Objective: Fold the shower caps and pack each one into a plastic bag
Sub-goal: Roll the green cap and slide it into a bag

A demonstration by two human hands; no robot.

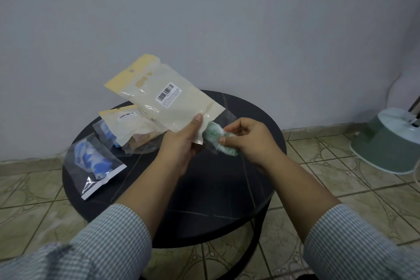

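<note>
My left hand (pixel 183 141) holds a cream plastic bag (pixel 163 95) with a barcode label by its open lower end, raised above the round black table (pixel 204 200). My right hand (pixel 247 138) pinches a folded green-speckled shower cap (pixel 214 135) right at the bag's clear mouth flap. Its tip sits partly under the flap. On the table's left lies a clear bag with a blue and white cap (pixel 94 162). Behind it lie another clear bag with a blue cap (pixel 106 130) and a cream bag (pixel 130 124) with a beige cap inside.
The table stands on a tiled floor (pixel 341 166) close to a grey wall. A pale green round appliance base (pixel 391 141) sits on the floor at the right. Striped sleeves cover both my forearms.
</note>
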